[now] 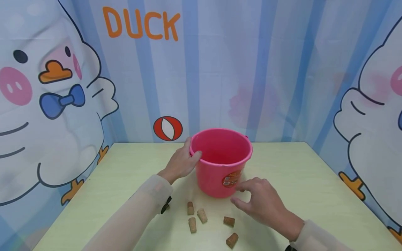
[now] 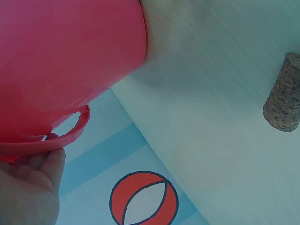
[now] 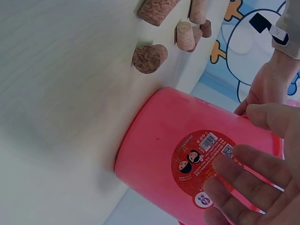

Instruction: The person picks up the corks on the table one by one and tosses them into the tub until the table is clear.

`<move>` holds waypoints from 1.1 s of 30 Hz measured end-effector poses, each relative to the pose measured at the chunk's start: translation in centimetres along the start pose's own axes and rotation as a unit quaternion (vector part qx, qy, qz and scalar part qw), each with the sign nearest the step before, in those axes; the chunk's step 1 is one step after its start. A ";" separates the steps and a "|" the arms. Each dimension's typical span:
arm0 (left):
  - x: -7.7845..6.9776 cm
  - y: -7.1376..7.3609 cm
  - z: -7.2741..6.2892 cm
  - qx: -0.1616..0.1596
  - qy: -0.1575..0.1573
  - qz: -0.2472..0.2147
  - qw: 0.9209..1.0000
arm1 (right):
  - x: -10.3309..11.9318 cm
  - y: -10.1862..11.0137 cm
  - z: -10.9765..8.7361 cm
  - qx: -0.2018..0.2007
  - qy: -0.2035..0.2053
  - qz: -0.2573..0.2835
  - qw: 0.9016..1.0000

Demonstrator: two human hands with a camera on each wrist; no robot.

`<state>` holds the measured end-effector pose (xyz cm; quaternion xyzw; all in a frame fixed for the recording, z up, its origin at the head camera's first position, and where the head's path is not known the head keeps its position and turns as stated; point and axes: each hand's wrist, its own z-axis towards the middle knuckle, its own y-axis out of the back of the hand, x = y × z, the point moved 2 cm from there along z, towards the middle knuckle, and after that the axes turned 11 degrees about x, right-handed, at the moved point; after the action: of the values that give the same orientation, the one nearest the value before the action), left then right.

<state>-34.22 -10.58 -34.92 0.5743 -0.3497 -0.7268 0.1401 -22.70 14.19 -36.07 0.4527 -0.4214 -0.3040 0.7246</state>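
The counter [image 1: 141, 162] reaches back to a straight far edge, with its left and right edges slanting outward toward the person. On it, nearer the far edge than the corks, the pink bucket [image 1: 207, 179] stands upright about midway between the side edges. Its mouth faces up; the inner wall shows, but the bottom is hidden, so I cannot tell what it holds.

The left hand [image 1: 179, 163] grips the bucket's rim on the side toward the left edge, thumb over the lip, fingers under the handle [image 2: 28, 147]. The right hand [image 1: 265, 200] holds nothing; its fingers are loosely bent and well parted from the thumb, just beside the round label [image 1: 230, 179]. Whether they touch it I cannot tell.

From the right hand, two corks lie leftward and nearer the person: one cork [image 1: 229, 221] roughly parallel to the far edge, another cork [image 1: 232, 240] aslant. This hand is the nearer to both. Three paler corks [image 1: 192, 225] lie further left, pointing roughly toward the far edge.
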 end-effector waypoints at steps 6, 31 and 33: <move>0.0 0.0 0.0 0.001 0.000 -0.002 1.000 | 0.2 -0.4 0.0 0.018 -0.010 -0.010 1.000; 0.0 0.0 0.0 -0.003 -0.001 0.000 1.000 | 0.4 -2.8 0.0 0.115 0.002 -0.008 0.993; 0.0 0.0 0.0 -0.002 0.000 -0.001 1.000 | 0.3 -3.1 0.0 0.119 0.009 -0.010 0.993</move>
<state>-34.23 -10.56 -34.93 0.5742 -0.3479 -0.7277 0.1403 -22.75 12.65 -38.82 0.5429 -0.4433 -0.2547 0.6662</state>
